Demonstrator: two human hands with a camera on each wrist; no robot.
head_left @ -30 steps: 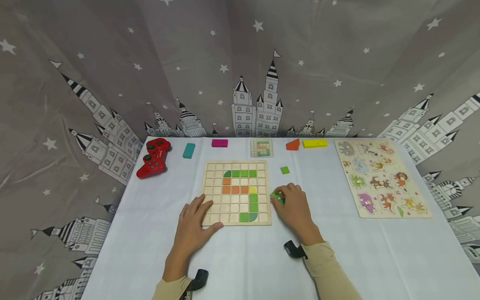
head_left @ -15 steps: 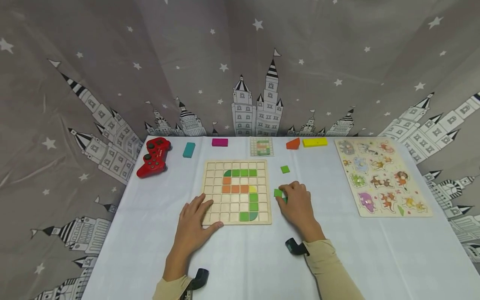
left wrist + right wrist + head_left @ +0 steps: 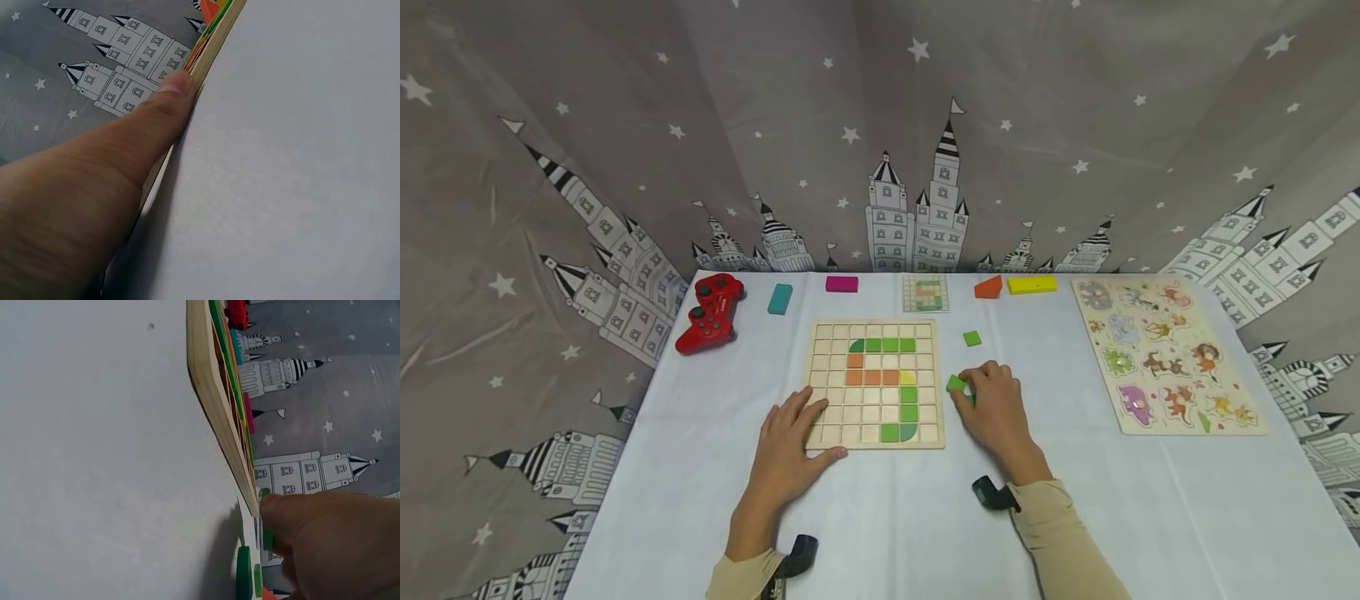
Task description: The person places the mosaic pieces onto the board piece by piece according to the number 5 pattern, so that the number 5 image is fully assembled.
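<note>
Overhead, the right hand (image 3: 996, 408) pinches a green tile (image 3: 956, 383) just right of the grid board (image 3: 874, 383), which the flat, relaxed left hand (image 3: 790, 450) steadies; a loose pinch could drop the tile onto set pieces. Closer, the left wrist view alone shows the thumb (image 3: 169, 100) against the board's edge, while the right wrist view shows fingertips (image 3: 281, 512) covering the tile.

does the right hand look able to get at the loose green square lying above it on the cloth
Probably yes. The right hand already pinches one green piece, so it is occupied, but the loose green square lies just beyond its fingertips on bare tablecloth with nothing between them.
</note>
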